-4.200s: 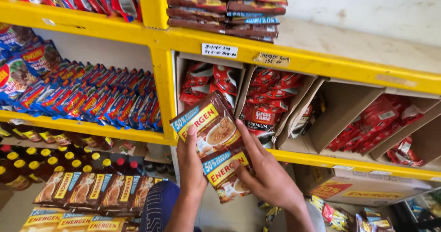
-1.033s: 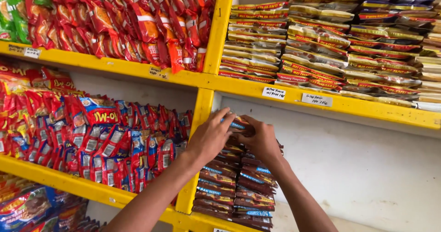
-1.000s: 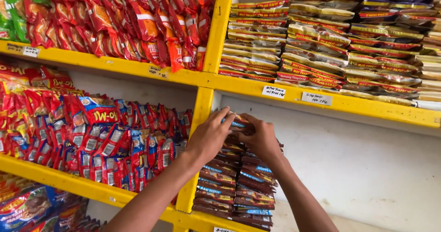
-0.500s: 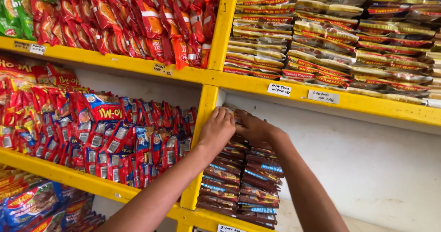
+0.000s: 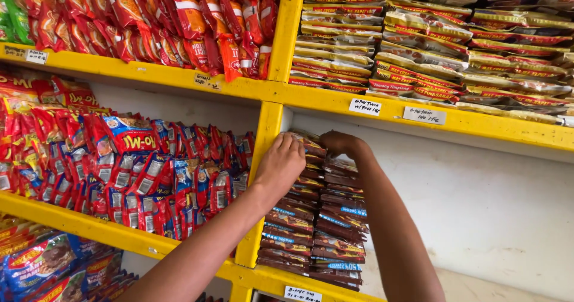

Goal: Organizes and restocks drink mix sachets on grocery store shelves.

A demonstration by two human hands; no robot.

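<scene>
Both my hands reach up to the top of a tall stack of flat dark brown packets (image 5: pixel 311 227) in a yellow shelf compartment. My left hand (image 5: pixel 280 166) rests on the left side of the stack's top, fingers curled over a packet (image 5: pixel 306 143) there. My right hand (image 5: pixel 338 143) presses on the same top packets from the right, fingers bent down. The packet itself is mostly hidden under the two hands.
A yellow upright post (image 5: pixel 258 182) borders the stack on the left. Red and blue snack packets (image 5: pixel 137 176) fill the neighbouring compartment. Above, the yellow shelf (image 5: pixel 382 108) carries paper labels and stacks of yellow-red packets (image 5: pixel 430 45). A white wall (image 5: pixel 478 200) lies right of the stack.
Earlier my hands held two packets low before a lower shelf. Now they are up at the brown stack, and over the last second they pushed deeper onto its top.
</scene>
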